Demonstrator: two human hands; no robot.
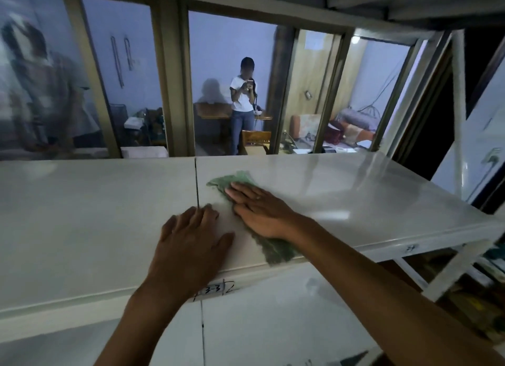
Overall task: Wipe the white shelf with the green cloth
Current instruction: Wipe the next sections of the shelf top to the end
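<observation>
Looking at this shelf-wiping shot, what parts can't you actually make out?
- Green cloth, head view: its middle is hidden under the right hand.
- White shelf: the left end is cut off by the picture's edge.
- Handwritten label on the front edge: partly covered by the left hand.

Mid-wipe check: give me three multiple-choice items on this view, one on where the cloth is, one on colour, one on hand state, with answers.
1. Where does the green cloth lie?
A. On the white shelf, right of the seam
B. On the floor
C. Hanging from the window frame

2. What colour is the cloth?
A. Red
B. Green
C. Yellow

3. How is the right hand placed?
A. Clenched in the air
B. Gripping a bottle
C. Flat, pressing the cloth

Answers:
1 A: the cloth sits on the shelf top, right of the dark seam.
2 B: it shows green around the hand.
3 C: the palm and fingers lie spread on the cloth; the left hand rests flat on bare shelf.
</observation>
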